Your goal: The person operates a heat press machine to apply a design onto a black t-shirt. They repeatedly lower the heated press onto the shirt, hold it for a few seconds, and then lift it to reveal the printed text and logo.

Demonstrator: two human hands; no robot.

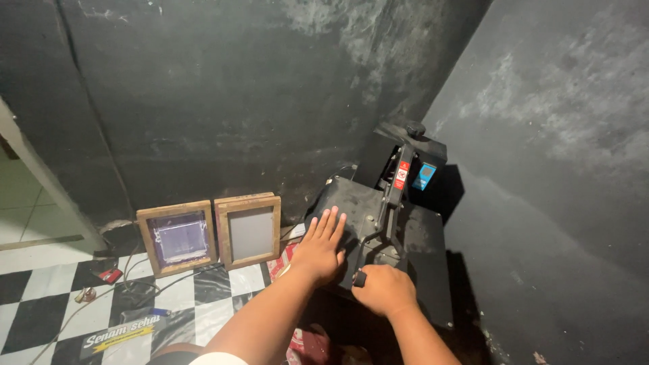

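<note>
Pressing down on the black, flat-platen metal heat press (378, 230) with both hands. The press sits on the floor in the corner of two dark walls (223, 94), directly under the hands.

Right hand (383, 289): fingers curled fully round the black handle grip (360, 278) at the near end of the lever arm; closed, firm wrap, thumb side toward the machine. Left hand (320, 245): flat, fingers spread, palm resting on the upper platen just left of the handle; holds nothing.

Judgement: the lever appears low, near clamped. To do this well, keep the flat palm on the outer housing, well clear of the platen edge, and push the handle along the lever's line, not sideways.

Left of the grip, apart from the press: two wooden-framed screens (209, 234) lean against the wall on the black-and-white checkered tile floor (169, 297).
</note>
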